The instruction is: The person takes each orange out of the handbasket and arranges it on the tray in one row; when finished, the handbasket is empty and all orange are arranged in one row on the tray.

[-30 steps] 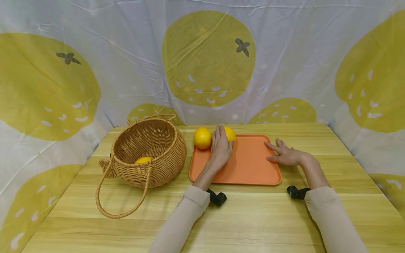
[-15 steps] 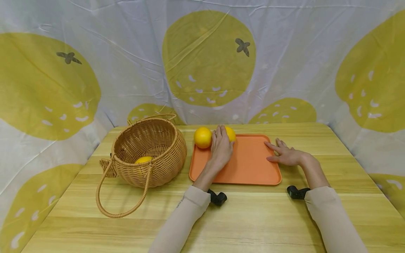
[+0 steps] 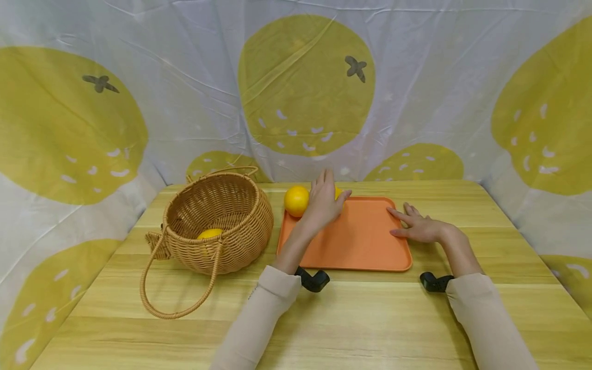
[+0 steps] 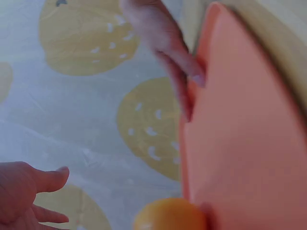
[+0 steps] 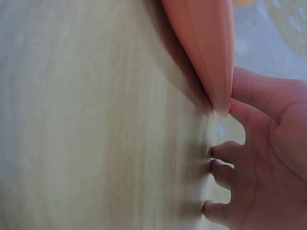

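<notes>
Two super bright yellow-orange fruits [image 3: 296, 201], smooth and round, sit at the back left of the tray [image 3: 370, 236], one mostly hidden by the left hand [image 3: 322, 204], fingers loose, gripping nothing. Right hand [image 3: 420, 228] is spread out, just touching the rim.

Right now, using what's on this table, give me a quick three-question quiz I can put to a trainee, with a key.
1. Count: in the head view, how many yellow balls show inside the wicker basket?
2. Fill in: the fingers of the right grip touch the orange tray at its ____.
3. True or false: in the head view, the tray lies to the left of the basket.

Key: 1, one; 2, rim; 3, false, it lies to the right.
</notes>
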Demonstrator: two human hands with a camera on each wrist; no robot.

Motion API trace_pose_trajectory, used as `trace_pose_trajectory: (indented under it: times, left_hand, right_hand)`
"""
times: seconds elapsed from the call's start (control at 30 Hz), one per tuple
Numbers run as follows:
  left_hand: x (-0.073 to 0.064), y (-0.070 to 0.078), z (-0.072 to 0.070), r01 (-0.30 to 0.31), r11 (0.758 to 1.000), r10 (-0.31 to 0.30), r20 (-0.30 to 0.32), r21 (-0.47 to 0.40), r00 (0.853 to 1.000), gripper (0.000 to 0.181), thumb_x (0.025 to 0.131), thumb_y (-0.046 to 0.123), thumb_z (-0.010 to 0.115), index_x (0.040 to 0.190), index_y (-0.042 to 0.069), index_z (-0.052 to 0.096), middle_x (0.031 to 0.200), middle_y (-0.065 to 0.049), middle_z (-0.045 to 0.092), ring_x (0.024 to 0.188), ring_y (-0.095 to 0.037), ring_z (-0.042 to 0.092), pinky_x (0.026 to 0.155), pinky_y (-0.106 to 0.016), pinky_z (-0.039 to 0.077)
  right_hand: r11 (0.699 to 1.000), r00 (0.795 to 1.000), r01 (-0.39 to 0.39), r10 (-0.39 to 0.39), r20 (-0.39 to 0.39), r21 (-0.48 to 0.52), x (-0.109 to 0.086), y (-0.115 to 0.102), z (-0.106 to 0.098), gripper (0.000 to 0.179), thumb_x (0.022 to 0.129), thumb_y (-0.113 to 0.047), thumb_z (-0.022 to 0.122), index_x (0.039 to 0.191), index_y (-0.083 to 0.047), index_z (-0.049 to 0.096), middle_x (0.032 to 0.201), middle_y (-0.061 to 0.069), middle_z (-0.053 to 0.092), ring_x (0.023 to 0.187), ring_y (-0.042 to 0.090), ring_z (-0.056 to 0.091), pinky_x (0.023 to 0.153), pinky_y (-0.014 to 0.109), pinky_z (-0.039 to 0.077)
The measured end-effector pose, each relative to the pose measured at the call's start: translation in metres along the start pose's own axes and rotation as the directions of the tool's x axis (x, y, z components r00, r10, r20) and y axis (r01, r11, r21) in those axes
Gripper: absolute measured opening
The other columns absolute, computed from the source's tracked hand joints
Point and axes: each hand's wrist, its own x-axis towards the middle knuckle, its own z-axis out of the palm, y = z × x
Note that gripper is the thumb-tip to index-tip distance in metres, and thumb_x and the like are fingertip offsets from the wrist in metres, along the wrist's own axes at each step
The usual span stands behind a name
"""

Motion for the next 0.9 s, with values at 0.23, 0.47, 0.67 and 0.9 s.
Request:
trace_pose_trajectory:
  times: [0.23, 0.47, 0.67, 0.9]
  left_hand:
    - [0.016, 0.023, -0.054, -0.039, 0.995, 0.042, 0.04, -0.087, 0.998, 0.07, 0.107, 0.033, 0.058, 0.163, 0.005, 0.025, 0.168, -0.018, 0.026, 0.157, -0.036, 0.026, 0.128, -0.052, 0.022]
    - [0.034, 0.04, -0.111, -0.104, 0.984, 0.114, 0.064, -0.143, 0.991, 0.062, 0.108, 0.035, 0.054, 0.162, 0.014, 0.032, 0.168, -0.011, 0.031, 0.158, -0.028, 0.027, 0.126, -0.048, 0.029]
    - [0.038, 0.033, -0.151, -0.137, 0.986, 0.146, 0.105, -0.092, 0.984, 0.063, 0.107, 0.042, 0.054, 0.163, 0.02, 0.033, 0.17, -0.005, 0.029, 0.159, -0.022, 0.023, 0.128, -0.044, 0.025]
    - [0.026, -0.001, -0.184, -0.152, 0.988, 0.152, 0.116, -0.01, 0.982, 0.064, 0.108, 0.041, 0.053, 0.163, 0.018, 0.032, 0.17, -0.009, 0.028, 0.159, -0.028, 0.022, 0.128, -0.051, 0.022]
  right_hand:
    - [1.0, 1.0, 0.003, -0.003, 0.0, 0.003, -0.001, -0.001, -0.001, 0.083, 0.106, -0.042, 0.056, 0.165, -0.003, 0.012, 0.164, 0.039, -0.016, 0.152, 0.058, -0.017, 0.114, 0.079, -0.009]
    - [1.0, 1.0, 0.011, -0.011, 0.0, -0.005, -0.001, 0.003, -0.001, 0.085, 0.106, -0.043, 0.057, 0.165, -0.002, 0.013, 0.164, 0.041, -0.016, 0.152, 0.058, -0.016, 0.115, 0.078, -0.007]
    - [1.0, 1.0, 0.012, -0.012, -0.003, 0.005, -0.001, 0.004, -0.001, 0.084, 0.106, -0.042, 0.057, 0.165, -0.002, 0.013, 0.164, 0.04, -0.016, 0.152, 0.058, -0.016, 0.115, 0.078, -0.008]
    - [1.0, 1.0, 0.011, -0.011, 0.002, 0.006, 0.0, 0.004, -0.001, 0.085, 0.105, -0.043, 0.057, 0.165, -0.002, 0.012, 0.164, 0.04, -0.017, 0.152, 0.057, -0.017, 0.114, 0.079, -0.01]
